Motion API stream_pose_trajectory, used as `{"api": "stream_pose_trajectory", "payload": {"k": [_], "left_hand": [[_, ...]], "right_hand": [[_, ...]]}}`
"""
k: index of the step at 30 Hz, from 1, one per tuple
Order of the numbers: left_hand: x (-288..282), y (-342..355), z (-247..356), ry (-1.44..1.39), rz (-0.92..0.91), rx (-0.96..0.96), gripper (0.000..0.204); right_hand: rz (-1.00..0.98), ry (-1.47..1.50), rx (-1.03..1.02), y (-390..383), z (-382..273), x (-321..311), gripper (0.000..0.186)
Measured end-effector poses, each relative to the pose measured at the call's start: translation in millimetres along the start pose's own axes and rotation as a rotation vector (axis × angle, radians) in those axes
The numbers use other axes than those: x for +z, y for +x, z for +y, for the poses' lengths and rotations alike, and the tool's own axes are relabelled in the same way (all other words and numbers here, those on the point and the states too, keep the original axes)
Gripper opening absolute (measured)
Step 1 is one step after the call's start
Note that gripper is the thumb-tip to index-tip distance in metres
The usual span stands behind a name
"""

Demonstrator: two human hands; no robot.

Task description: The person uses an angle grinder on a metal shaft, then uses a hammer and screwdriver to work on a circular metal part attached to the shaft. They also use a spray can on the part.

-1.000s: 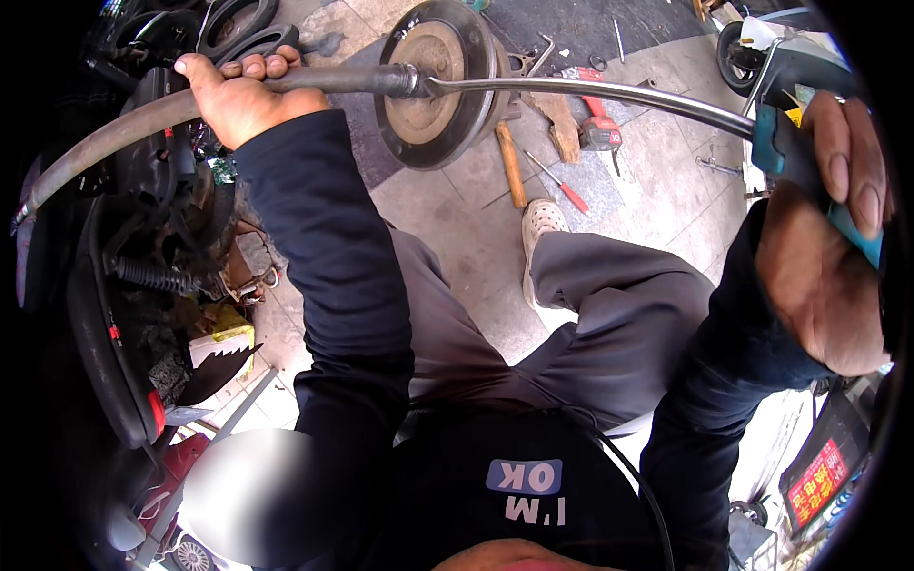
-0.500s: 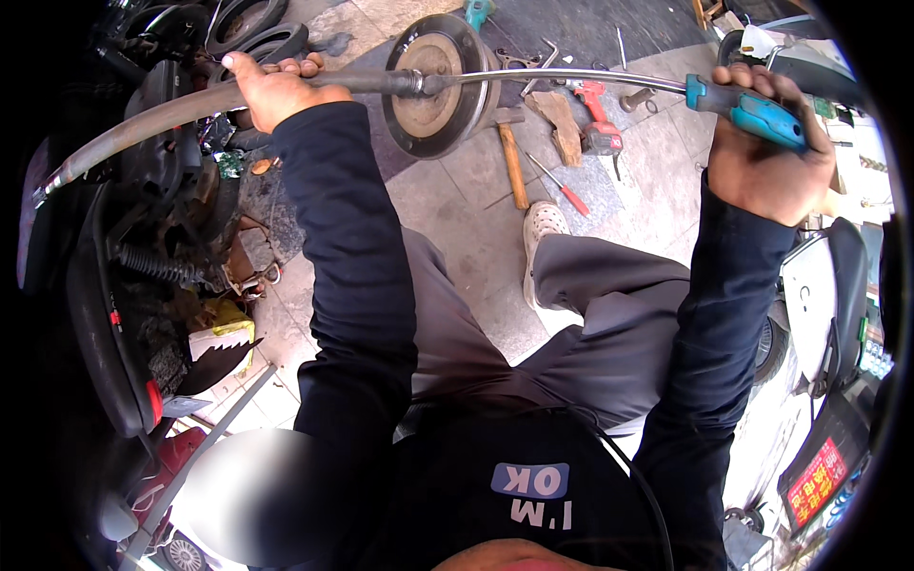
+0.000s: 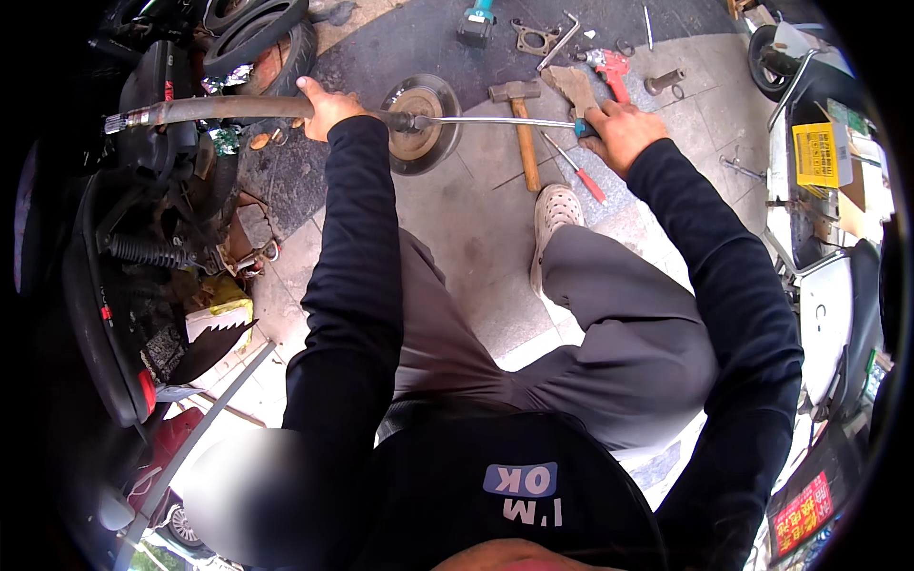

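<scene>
My left hand (image 3: pixel 330 107) is wrapped round a long, worn metal shaft (image 3: pixel 214 108) with a splined left end, held roughly level. Toward the right the shaft narrows to a dark collar. From there a thin steel blade runs to the teal handle of a long screwdriver (image 3: pixel 505 121). My right hand (image 3: pixel 624 133) is closed over that handle, hiding most of it. The blade's tip meets the collar; whether it sits inside cannot be made out. Behind the collar lies a round, rusty metal disc (image 3: pixel 419 93) with a dark rim.
On the tiled floor lie a wooden-handled hammer (image 3: pixel 526 143), a red-handled screwdriver (image 3: pixel 588 184), a red power tool (image 3: pixel 612 71), a flat brown slab (image 3: pixel 569 88) and a bent bar (image 3: pixel 560 40). Tyres (image 3: pixel 255 43) and scooter parts crowd the left; a scooter (image 3: pixel 826 314) stands right.
My right hand has moved left and away from me with the screwdriver. The shaft's splined end has swung to the right and upward in view. My left hand has shifted slightly right.
</scene>
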State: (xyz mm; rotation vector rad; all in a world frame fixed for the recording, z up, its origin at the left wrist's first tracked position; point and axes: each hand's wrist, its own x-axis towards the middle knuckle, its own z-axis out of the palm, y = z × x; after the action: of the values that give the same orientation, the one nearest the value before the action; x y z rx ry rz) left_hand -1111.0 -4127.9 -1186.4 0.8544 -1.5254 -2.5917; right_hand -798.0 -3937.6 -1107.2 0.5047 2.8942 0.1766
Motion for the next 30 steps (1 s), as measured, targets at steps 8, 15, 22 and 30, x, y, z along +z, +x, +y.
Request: {"api": "stream_pose_trajectory", "payload": {"k": [8, 15, 22, 30], "left_hand": [[-26, 4, -37, 0.197, -0.085, 0.144, 0.052], [-32, -8, -71, 0.28, -0.094, 0.204, 0.05], [-73, 13, -77, 0.324, -0.547, 0.223, 0.034], [-52, 42, -32, 0.438, -1.104, 0.006, 0.035]], "right_hand": [[-0.148, 0.201, 0.049, -24, -30, 100, 0.037], [0.133, 0.168, 0.037, -27, -40, 166, 0.028], [-0.157, 0.253, 0.157, -18, -38, 207, 0.014], [-0.195, 0.37, 0.175, -16, -37, 233, 0.021]]}}
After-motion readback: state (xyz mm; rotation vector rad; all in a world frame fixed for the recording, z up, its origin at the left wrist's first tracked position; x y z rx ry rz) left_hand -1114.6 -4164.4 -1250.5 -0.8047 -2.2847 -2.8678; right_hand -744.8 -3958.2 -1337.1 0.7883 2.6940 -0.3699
